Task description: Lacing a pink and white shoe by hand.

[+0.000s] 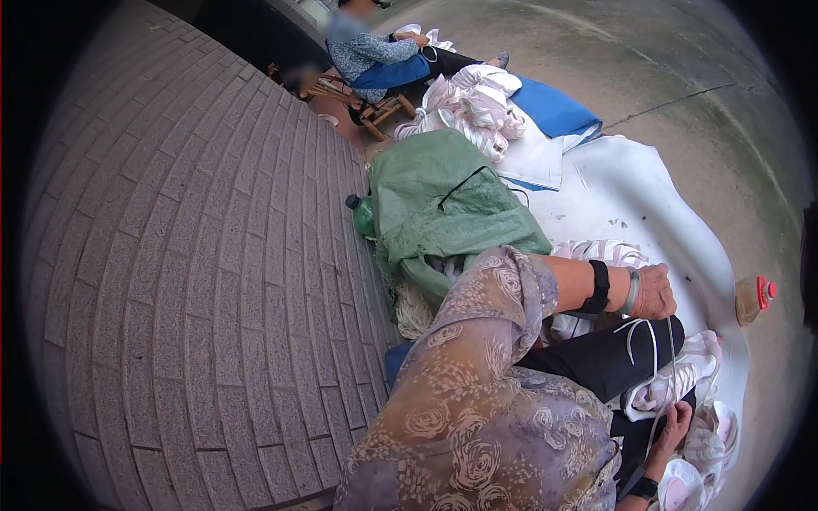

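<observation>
A white and pale pink sneaker (660, 393) rests on my dark-trousered lap. My left hand (654, 291) is raised above it, fingers closed on a white shoelace (671, 353) pulled taut. Beside the sneaker, my right hand (678, 424) has its fingers closed around the same lace, lower down. A loose lace end loops between the sneaker and my left hand. The fingertips of both hands are partly hidden.
More pale sneakers (716, 439) lie by my right hand. A green woven sack (452, 196) stands to my left, with a green bottle (362, 215) beside it. A white sheet (630, 196) covers the ground, with a red-capped bottle (751, 300) at its edge. Another person (375, 60) sits beyond a pile of shoes (477, 106).
</observation>
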Motion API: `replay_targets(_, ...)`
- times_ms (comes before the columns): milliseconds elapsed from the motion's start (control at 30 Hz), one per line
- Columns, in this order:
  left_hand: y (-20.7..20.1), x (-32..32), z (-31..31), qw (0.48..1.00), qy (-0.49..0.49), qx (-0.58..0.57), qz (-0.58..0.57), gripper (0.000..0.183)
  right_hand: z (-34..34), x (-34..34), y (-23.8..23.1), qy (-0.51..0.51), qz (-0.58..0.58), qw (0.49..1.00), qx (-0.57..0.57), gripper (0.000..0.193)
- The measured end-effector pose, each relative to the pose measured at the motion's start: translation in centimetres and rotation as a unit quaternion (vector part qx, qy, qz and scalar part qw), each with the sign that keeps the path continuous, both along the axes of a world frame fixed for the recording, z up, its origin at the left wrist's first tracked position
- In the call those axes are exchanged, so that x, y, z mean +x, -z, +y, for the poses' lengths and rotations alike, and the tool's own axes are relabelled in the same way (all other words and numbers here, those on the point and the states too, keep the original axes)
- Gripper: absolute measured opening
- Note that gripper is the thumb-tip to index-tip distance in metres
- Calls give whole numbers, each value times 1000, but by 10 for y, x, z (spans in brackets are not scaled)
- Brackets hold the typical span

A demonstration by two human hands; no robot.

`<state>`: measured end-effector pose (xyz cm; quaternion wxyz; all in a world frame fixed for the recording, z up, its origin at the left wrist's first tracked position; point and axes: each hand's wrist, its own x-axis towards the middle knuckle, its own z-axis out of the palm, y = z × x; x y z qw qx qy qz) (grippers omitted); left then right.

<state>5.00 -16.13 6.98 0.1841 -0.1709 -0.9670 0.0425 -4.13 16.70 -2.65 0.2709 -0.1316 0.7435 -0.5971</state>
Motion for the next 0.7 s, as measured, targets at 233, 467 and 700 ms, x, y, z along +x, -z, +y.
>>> replay_targets(233,-4,10,-24,997,-45,-56,-8,9,1,1,-1,2,-15,1000,5,11)
replay_targets(467,-23,16,-51,997,-47,50,-23,3,-2,9,1,33,-42,998,-44,18)
replay_targets(700,-31,25,-102,990,-134,-9,-53,1,-10,21,-12,50,62,997,14,28)
